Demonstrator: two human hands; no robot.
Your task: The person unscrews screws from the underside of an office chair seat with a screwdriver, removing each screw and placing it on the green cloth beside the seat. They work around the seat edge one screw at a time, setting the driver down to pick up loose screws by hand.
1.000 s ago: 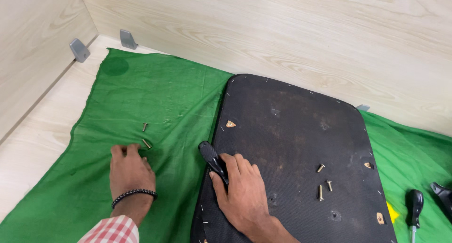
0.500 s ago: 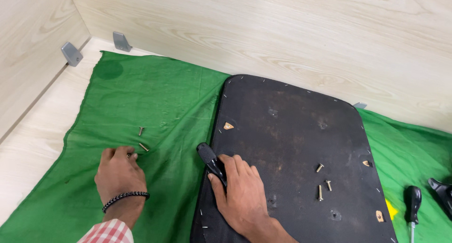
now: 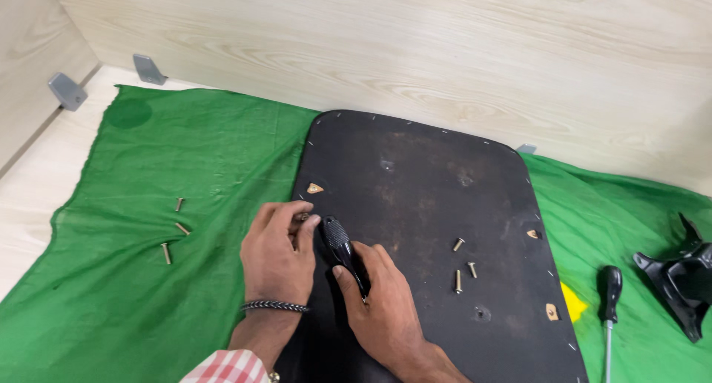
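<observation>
A black rectangular padded board (image 3: 437,205) lies underside up on a green cloth (image 3: 170,168). My right hand (image 3: 382,301) grips a black-handled screwdriver (image 3: 340,246) over the board's left part. My left hand (image 3: 278,253), with a braided black wristband, pinches a small screw (image 3: 302,217) at the board's left edge, right beside the screwdriver handle. Three loose screws (image 3: 461,261) lie on the board to the right of my hands. Three more screws (image 3: 175,227) lie on the cloth to the left.
A second screwdriver (image 3: 610,298) with a black handle lies on the cloth at the right, next to a black plastic part (image 3: 678,279). Two grey brackets (image 3: 68,91) stand by the wooden wall at the far left. Wooden panels rise behind.
My left hand left the screws on the cloth and moved right to the board's edge, now holding a screw beside the screwdriver. My right hand stayed put.
</observation>
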